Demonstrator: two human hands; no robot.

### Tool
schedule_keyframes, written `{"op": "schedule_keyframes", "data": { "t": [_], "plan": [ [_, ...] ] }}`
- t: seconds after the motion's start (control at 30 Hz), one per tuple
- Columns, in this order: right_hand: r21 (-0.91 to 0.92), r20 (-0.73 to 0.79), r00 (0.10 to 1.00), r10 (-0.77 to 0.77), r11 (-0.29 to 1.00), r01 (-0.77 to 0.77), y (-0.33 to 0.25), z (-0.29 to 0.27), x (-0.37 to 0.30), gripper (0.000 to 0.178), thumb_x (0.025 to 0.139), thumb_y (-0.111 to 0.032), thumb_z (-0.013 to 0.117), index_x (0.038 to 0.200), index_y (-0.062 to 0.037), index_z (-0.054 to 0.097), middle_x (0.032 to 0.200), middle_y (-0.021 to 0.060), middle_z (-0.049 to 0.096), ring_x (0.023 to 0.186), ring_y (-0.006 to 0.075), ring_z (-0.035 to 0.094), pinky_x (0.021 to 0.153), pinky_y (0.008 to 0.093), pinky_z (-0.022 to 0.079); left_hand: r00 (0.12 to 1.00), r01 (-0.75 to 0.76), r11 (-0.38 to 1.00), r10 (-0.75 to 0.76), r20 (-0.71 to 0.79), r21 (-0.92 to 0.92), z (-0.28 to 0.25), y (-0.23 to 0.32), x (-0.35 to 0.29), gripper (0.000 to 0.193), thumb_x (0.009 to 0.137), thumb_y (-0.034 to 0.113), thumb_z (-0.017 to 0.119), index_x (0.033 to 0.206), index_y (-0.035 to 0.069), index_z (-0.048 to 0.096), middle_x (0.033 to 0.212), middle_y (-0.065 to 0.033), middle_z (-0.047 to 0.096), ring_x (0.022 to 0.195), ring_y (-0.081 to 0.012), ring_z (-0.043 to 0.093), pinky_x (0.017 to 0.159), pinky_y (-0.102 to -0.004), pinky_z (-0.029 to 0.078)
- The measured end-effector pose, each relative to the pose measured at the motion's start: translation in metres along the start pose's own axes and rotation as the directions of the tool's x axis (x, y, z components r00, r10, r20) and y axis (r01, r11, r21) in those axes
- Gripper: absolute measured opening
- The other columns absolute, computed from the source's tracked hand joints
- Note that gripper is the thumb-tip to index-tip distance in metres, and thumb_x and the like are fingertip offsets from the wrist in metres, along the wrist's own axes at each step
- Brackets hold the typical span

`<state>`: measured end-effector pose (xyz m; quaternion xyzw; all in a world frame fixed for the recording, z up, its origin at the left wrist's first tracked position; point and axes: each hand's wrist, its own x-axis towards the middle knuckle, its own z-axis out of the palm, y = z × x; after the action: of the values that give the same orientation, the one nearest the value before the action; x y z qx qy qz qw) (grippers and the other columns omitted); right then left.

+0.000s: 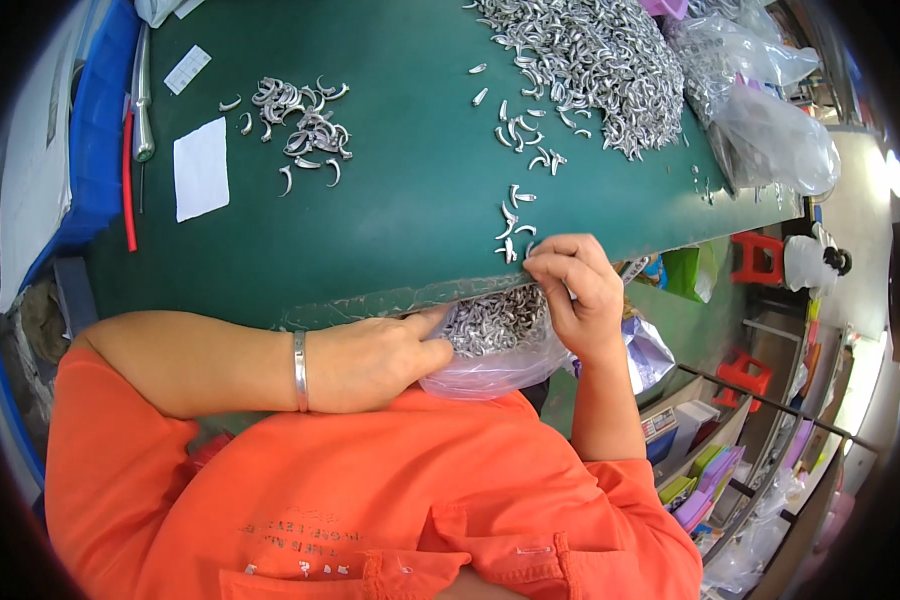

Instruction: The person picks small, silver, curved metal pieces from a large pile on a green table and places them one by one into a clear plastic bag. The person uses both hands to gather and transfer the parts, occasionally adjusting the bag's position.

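A clear plastic bag (490,378) partly filled with small curved silvery metal pieces (495,322) sits open against the near edge of the table. My left hand (385,355), its wrist in a metal bangle, grips the bag's left rim; some of its fingertips are hidden. At the table edge, right of the bag's mouth, my right hand (582,290) has thumb and forefinger pinched on a small curved metal piece (529,251). Several loose metal pieces (510,217) lie just beyond those fingertips.
A large heap of metal pieces (610,70) covers the far right of the green table (400,200); a smaller pile (305,120) lies left of centre. White paper (201,170), a red rod (128,180) and a blue tray (100,130) are at left. Plastic bags (775,130) crowd the right corner.
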<state>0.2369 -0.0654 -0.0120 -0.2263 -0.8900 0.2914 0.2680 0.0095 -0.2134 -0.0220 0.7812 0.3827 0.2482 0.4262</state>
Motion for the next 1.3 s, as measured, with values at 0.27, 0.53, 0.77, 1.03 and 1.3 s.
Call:
{"op": "schedule_keyframes", "data": {
  "t": [0.27,0.53,0.77,1.03,1.3],
  "plan": [
    [-0.043,0.006,0.992,-0.128,0.991,0.128,-0.015,0.016,0.006,0.025,0.068,0.007,0.074,0.089,-0.0038,0.067,0.089,0.0079,0.065,0.083,0.0248,0.061,0.073,0.0336,0.048,1.000,-0.014,1.000,0.014,-0.014,0.000,0.002,-0.002,0.000,0.012,0.083,0.004,0.056,0.093,-0.003,0.052,0.120,-0.0349,0.046,0.086,-0.0436,0.064,0.077,-0.0460,0.054],
    [-0.147,-0.197,0.980,0.004,0.989,-0.033,-0.019,0.020,0.017,0.020,0.073,0.004,0.071,0.092,-0.0032,0.069,0.093,0.0083,0.066,0.085,0.0269,0.060,0.077,0.0357,0.047,1.000,0.005,1.000,-0.005,0.010,-0.008,0.002,-0.002,-0.001,0.014,0.085,0.006,0.055,0.095,-0.003,0.052,0.117,-0.0369,0.047,0.084,-0.0441,0.065,0.077,-0.0471,0.054],
    [-0.155,-0.035,0.992,-0.124,0.981,0.118,-0.023,0.017,0.026,0.017,0.070,0.000,0.075,0.085,-0.0043,0.068,0.089,0.0063,0.066,0.083,0.0257,0.061,0.079,0.0367,0.047,1.000,0.002,1.000,-0.002,0.000,-0.005,0.005,-0.004,0.000,0.015,0.085,0.007,0.055,0.095,-0.004,0.053,0.119,-0.0381,0.046,0.082,-0.0453,0.065,0.077,-0.0477,0.054],
    [-0.062,0.015,0.996,-0.089,0.994,0.090,-0.012,0.014,0.025,0.038,0.079,-0.005,0.071,0.117,-0.0022,0.064,0.120,0.0152,0.063,0.110,0.0327,0.057,0.094,0.0403,0.044,0.999,-0.009,1.000,0.010,-0.035,0.009,0.009,-0.005,-0.001,0.013,0.085,0.005,0.053,0.094,-0.004,0.053,0.118,-0.0377,0.047,0.082,-0.0443,0.065,0.076,-0.0463,0.054],
    [0.483,0.270,0.927,-0.259,0.870,0.102,-0.009,0.008,0.020,0.022,0.077,-0.007,0.074,0.098,-0.0036,0.071,0.103,0.0097,0.070,0.104,0.0300,0.063,0.091,0.0398,0.049,1.000,-0.012,0.999,0.011,-0.015,-0.033,0.006,-0.005,-0.002,0.012,0.084,0.005,0.054,0.094,-0.003,0.052,0.118,-0.0368,0.047,0.083,-0.0444,0.064,0.078,-0.0476,0.054]
  ]
}}
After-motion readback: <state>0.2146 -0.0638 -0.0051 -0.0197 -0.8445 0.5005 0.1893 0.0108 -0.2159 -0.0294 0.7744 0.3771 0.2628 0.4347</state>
